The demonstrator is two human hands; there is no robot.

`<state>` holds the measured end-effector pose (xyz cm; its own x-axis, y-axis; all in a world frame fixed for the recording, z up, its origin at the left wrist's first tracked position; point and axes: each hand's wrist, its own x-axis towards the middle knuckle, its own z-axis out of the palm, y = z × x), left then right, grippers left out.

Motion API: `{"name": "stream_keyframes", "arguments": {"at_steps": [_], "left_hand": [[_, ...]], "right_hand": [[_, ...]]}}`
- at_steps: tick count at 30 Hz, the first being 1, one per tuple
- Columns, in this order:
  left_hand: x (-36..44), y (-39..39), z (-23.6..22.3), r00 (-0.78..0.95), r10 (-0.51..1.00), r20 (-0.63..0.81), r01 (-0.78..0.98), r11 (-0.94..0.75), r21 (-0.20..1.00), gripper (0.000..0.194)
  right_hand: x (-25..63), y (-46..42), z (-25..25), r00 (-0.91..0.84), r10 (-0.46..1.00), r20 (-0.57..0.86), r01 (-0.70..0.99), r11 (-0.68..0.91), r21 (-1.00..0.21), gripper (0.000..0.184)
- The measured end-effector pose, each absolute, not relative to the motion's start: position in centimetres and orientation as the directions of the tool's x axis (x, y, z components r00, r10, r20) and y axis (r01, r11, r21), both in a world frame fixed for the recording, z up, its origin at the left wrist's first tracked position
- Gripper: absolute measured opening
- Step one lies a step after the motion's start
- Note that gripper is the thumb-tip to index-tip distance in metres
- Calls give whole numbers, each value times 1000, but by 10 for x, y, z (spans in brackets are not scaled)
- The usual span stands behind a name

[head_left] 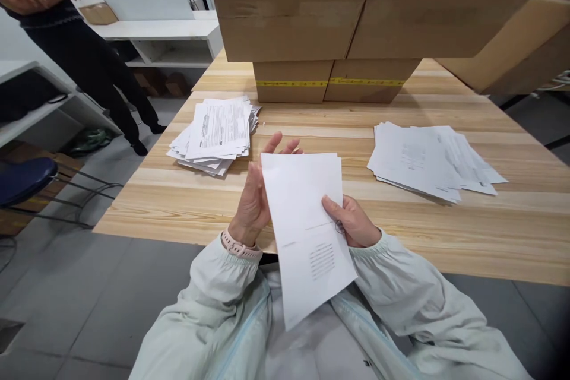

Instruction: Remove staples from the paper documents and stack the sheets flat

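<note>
A few white printed sheets of paper [307, 202] are held up in front of my body, over the table's near edge, with a small block of text near the bottom. My right hand [354, 219] grips their right edge, thumb on top. At their left edge, my left hand [256, 196] has its fingers stretched out and apart, partly hidden by the paper. Left of it on the table lies a loose stack of printed sheets [220, 130]. A second, fanned-out stack of papers [418, 157] lies to the right.
Large cardboard boxes [307, 6] are piled at the back of the wooden table [169, 208], the lower ones with yellow tape. Another person [84, 41] stands at the far left, arms folded. A blue stool [29, 181] and white shelving [178, 29] are to the left.
</note>
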<state>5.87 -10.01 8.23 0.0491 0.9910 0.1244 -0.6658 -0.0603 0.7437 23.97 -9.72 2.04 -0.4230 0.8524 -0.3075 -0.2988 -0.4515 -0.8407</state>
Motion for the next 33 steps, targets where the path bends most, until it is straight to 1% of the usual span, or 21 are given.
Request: {"name": "stream_keyframes", "arguments": {"at_steps": [5, 12, 16, 18, 19, 21, 23, 25, 27, 29, 30, 31, 33], "left_hand": [[63, -103, 73, 52, 995, 90, -704, -27, 709, 53], [62, -102, 70, 26, 999, 46, -685, -15, 728, 54], [62, -102, 68, 36, 998, 45, -707, -7, 707, 46], [59, -101, 69, 28, 999, 46, -688, -14, 726, 45], [57, -100, 69, 23, 999, 45, -662, -19, 749, 50], [50, -101, 67, 16, 998, 55, -585, -35, 810, 63], [42, -105, 62, 53, 995, 84, -465, -50, 884, 66], [36, -110, 54, 113, 990, 89, -296, -52, 954, 59], [34, -116, 45, 157, 987, 32, -130, -11, 991, 41], [32, -120, 39, 106, 994, -18, -17, 19, 1000, 24], [31, -120, 38, 49, 999, -13, 15, 12, 1000, 21], [30, -120, 39, -24, 1000, 15, 34, -14, 999, 19], [23, -120, 47, -164, 978, 125, 54, -118, 992, 17]], "right_hand": [[235, -101, 17, -421, 840, -340, -306, -485, -819, 46], [236, -103, 21, -410, 845, -342, -323, -486, -812, 47], [234, -104, 20, -407, 854, -324, -312, -464, -829, 47], [236, -103, 19, -346, 899, -270, -284, -374, -883, 45], [237, -103, 19, -270, 939, -215, -261, -286, -922, 42], [241, -100, 21, -33, 999, -40, -181, -45, -982, 36], [245, -96, 26, 231, 958, 172, -72, 194, -978, 33], [247, -92, 31, 415, 852, 318, 12, 345, -939, 32], [246, -87, 34, 496, 780, 382, 50, 413, -909, 33], [246, -84, 32, 499, 774, 390, 56, 420, -906, 32], [247, -83, 31, 486, 784, 386, 52, 415, -908, 31], [250, -82, 29, 466, 800, 378, 39, 409, -912, 31], [260, -81, 25, 413, 843, 345, -20, 387, -922, 32]]}}
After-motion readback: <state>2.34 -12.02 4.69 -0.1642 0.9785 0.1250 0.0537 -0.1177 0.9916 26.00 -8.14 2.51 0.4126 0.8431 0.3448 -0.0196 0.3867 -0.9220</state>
